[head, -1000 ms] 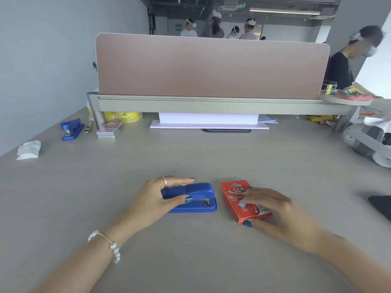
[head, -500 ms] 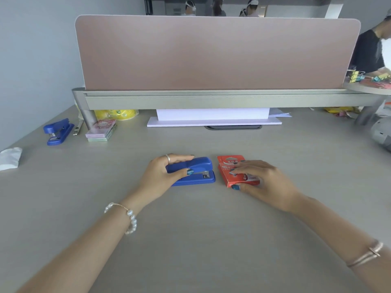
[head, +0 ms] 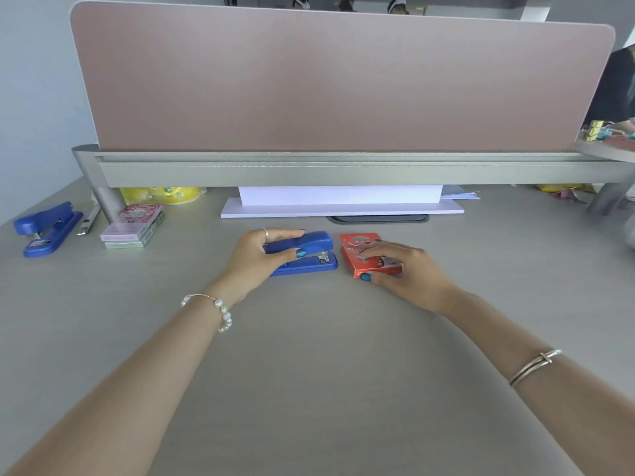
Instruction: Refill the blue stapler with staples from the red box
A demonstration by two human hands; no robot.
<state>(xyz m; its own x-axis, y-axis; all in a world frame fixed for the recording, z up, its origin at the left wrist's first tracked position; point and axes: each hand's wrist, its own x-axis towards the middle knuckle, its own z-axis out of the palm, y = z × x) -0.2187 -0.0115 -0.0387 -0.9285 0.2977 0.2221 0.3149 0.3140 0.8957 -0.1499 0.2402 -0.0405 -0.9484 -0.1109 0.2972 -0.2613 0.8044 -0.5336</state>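
Left hand [head: 256, 261] pinches the shut stapler [head: 304, 254] flat on the counter [head: 309, 372]; right hand [head: 403, 269] clasps the box [head: 354, 255]; advisable: steady the base while raising its top.

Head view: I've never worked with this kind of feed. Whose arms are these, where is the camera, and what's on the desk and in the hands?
No machine here: a person wears a camera on the head, looking forward and down, so the arms are their own. The left hand is wrapped around the blue stapler, which rests closed on the desk. The right hand lies over the red box of staples beside it, fingers on top, thumb at the near edge. Far left lie a second blue stapler and stacked small boxes. A white paper stack sits under the pink divider.
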